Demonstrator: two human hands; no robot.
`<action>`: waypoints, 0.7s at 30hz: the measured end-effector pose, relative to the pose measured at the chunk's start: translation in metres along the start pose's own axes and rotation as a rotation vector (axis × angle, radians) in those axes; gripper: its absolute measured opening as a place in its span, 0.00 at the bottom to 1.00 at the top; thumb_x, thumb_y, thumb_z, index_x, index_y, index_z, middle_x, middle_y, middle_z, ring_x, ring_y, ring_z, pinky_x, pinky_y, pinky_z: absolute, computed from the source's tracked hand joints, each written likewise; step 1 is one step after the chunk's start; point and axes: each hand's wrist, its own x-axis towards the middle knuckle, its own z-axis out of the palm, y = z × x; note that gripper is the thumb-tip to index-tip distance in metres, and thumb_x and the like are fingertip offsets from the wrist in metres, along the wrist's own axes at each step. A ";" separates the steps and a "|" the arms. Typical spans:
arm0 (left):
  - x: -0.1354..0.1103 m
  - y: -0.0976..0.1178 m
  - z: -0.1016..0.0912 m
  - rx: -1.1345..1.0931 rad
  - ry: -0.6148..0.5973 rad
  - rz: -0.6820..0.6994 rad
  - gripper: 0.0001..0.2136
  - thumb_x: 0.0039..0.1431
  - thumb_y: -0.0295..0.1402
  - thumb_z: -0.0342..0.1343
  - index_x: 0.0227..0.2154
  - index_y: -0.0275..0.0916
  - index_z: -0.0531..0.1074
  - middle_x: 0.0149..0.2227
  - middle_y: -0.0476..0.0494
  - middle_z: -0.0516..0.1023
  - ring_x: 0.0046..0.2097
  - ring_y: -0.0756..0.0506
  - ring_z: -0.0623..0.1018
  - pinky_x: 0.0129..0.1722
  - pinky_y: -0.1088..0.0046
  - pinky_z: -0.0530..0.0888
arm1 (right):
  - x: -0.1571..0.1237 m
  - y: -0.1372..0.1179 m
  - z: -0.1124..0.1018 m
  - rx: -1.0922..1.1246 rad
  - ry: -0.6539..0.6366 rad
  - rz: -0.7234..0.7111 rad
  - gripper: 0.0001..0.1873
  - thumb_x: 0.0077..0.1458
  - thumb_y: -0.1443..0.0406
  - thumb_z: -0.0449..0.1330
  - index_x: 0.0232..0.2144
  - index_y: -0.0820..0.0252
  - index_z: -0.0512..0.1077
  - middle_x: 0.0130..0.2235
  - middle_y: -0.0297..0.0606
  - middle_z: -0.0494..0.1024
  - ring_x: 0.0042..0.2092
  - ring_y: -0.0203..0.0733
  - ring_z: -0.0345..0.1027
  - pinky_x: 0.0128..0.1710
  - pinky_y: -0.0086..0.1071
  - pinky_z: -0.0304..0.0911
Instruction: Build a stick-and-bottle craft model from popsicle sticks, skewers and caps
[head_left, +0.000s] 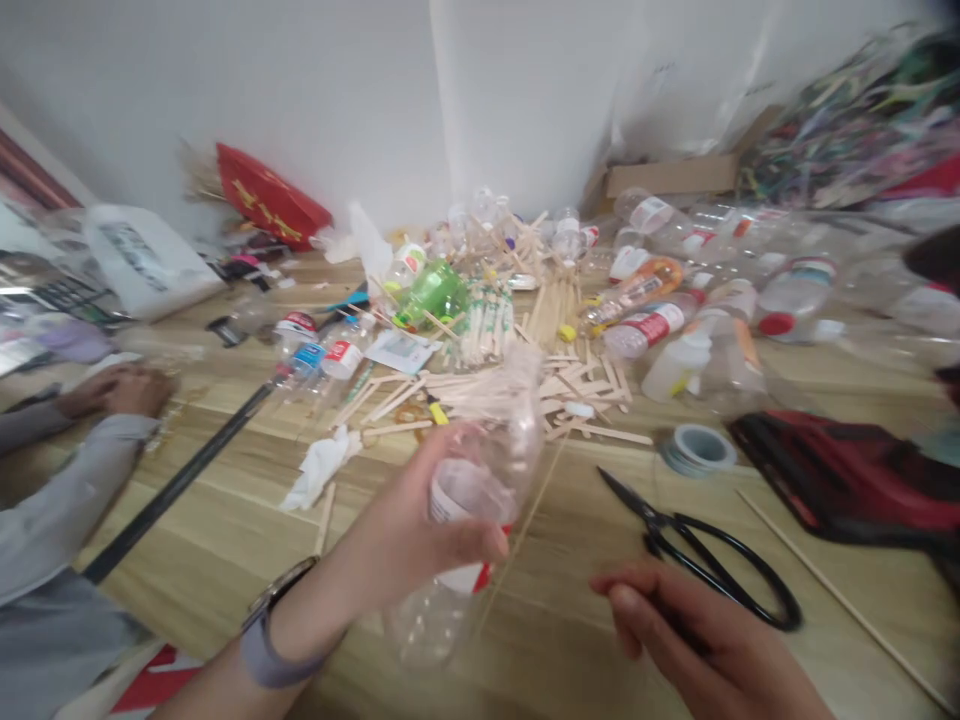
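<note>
My left hand [427, 520] is wrapped around the middle of a clear plastic bottle [517, 420] with a white and red label. The bottle is tilted above the table, its upper end leaning away to the right and blurred. At the lower right, my right hand [675, 630] has its fingers curled in and its thumb close against the index finger; I see nothing in them. Just beyond it lie black-handled scissors [667, 530] on the wooden table [570, 600], blades pointing up and left. A roll of grey tape [697, 450] rests behind the scissors.
Loose wooden sticks [397, 400] and a green bottle [435, 290] are heaped ahead. Several plastic bottles [652, 325] crowd the right back. A red and black tool [847, 480] lies right, a thin stick [832, 590] before it. At left are another person's hands [135, 390] and a dark bar [187, 480].
</note>
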 end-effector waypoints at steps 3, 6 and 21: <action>0.002 -0.002 0.030 -0.002 -0.235 -0.062 0.30 0.55 0.46 0.59 0.60 0.48 0.60 0.52 0.43 0.75 0.51 0.38 0.75 0.50 0.62 0.71 | -0.002 -0.007 -0.005 0.072 0.135 0.015 0.15 0.57 0.53 0.57 0.29 0.56 0.76 0.20 0.32 0.71 0.23 0.36 0.65 0.24 0.26 0.63; 0.008 -0.008 0.051 0.029 -0.255 -0.076 0.26 0.61 0.47 0.52 0.61 0.49 0.59 0.57 0.43 0.72 0.58 0.38 0.70 0.55 0.59 0.67 | -0.003 -0.007 -0.007 0.127 0.187 -0.069 0.15 0.59 0.55 0.56 0.31 0.58 0.75 0.19 0.32 0.70 0.21 0.33 0.63 0.19 0.24 0.59; 0.017 -0.030 0.068 -0.140 -0.332 -0.149 0.27 0.62 0.50 0.49 0.63 0.50 0.58 0.65 0.45 0.62 0.65 0.38 0.61 0.62 0.56 0.61 | -0.004 0.005 -0.001 0.002 0.301 -0.171 0.05 0.59 0.65 0.57 0.33 0.58 0.73 0.21 0.31 0.71 0.20 0.31 0.66 0.19 0.21 0.63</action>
